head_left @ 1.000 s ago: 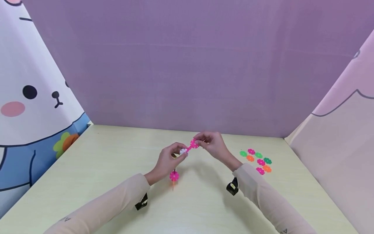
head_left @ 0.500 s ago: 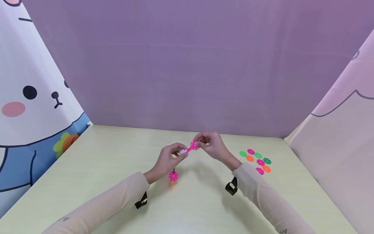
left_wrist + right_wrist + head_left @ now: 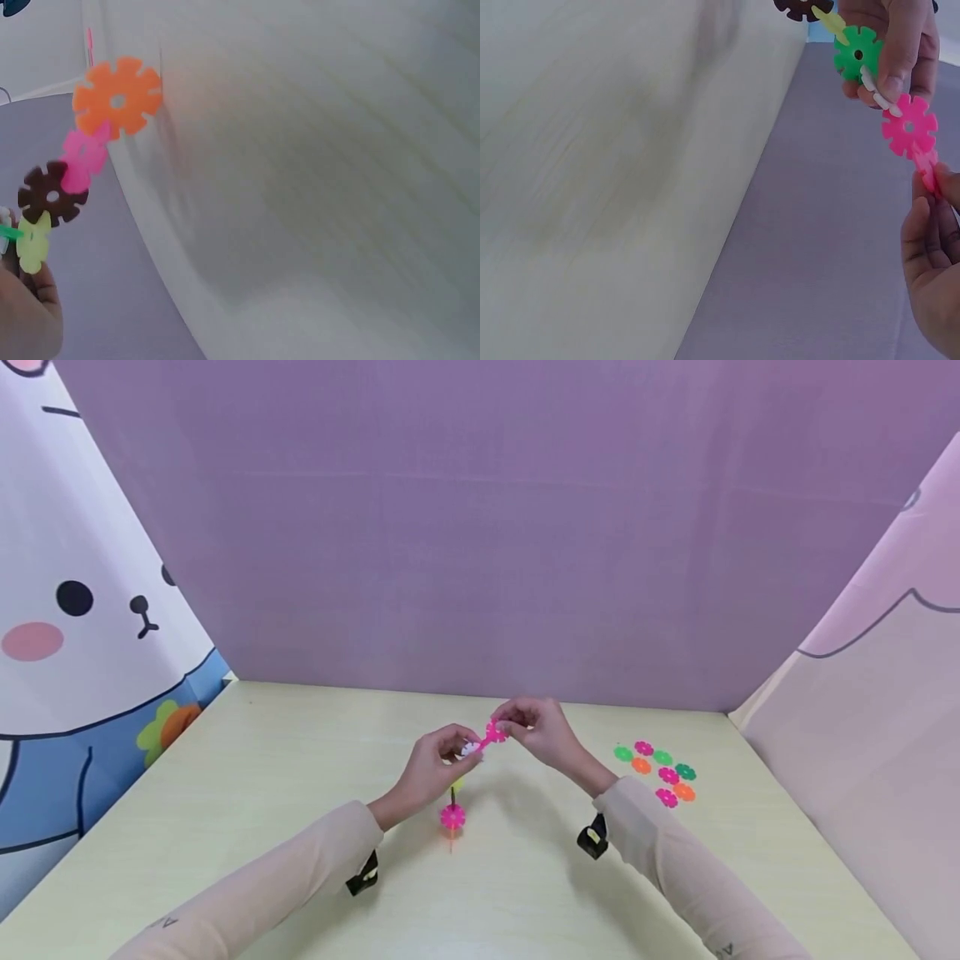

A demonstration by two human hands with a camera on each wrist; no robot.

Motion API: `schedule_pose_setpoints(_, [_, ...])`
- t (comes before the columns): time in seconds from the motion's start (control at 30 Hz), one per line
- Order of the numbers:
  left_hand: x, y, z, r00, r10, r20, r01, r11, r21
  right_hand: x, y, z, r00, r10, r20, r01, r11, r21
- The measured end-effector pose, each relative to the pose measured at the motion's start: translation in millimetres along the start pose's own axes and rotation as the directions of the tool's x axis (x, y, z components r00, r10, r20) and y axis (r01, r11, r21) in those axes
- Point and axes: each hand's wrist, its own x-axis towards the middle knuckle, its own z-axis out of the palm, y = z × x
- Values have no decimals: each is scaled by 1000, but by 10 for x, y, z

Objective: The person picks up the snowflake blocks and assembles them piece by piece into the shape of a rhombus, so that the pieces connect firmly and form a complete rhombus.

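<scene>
A chain of interlocking flower-shaped plastic discs hangs between and below the hands. My left hand [image 3: 431, 772] pinches the chain at a white disc [image 3: 876, 91], beside a green disc [image 3: 858, 54]. Below that hand dangle a yellow disc [image 3: 34, 244], a brown disc [image 3: 52, 196], a pink disc [image 3: 84, 159] and, at the bottom, an orange disc [image 3: 118, 99]. My right hand [image 3: 546, 737] pinches the pink disc [image 3: 925, 166] at the chain's other end. It is slotted against another pink disc [image 3: 909, 124], which joins the white one. Fingertips partly cover the end disc.
Several loose flower discs, pink, orange and green, lie on the pale table [image 3: 315, 735] to the right; one is a dark green disc [image 3: 686, 772]. A purple backdrop [image 3: 480, 543] rises behind the table, with printed cloth [image 3: 97, 635] at the left side.
The dangling end of the chain has swung slightly left, then right, so the yellow disc shows below my left hand. Both hands keep their grip and have barely moved.
</scene>
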Motion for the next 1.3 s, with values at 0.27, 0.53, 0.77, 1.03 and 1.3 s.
schedule_pose_setpoints(0.27, [21, -59, -16, 998, -66, -10, 66, 998, -12, -55, -76, -136, 999, 43, 19, -42, 998, -48])
schedule_pose_setpoints(0.53, [89, -349, -20, 994, -104, -36, 102, 993, -59, -252, 393, -432, 996, 85, -28, -89, 979, -186])
schedule_pose_setpoints(0.77, [86, -378, -55, 996, -82, -24, 79, 993, -83, -517, 747, -711, 990, 126, -68, -140, 946, -293])
schedule_pose_setpoints(1.03, [99, -372, -80, 993, -117, -21, 114, 987, -115, -733, 1080, -948, 978, 191, -81, -207, 889, -408])
schedule_pose_setpoints(1.3, [17, -111, -143, 997, -73, 13, 74, 990, -120, -820, 1335, -1056, 956, 287, -67, -286, 847, -449])
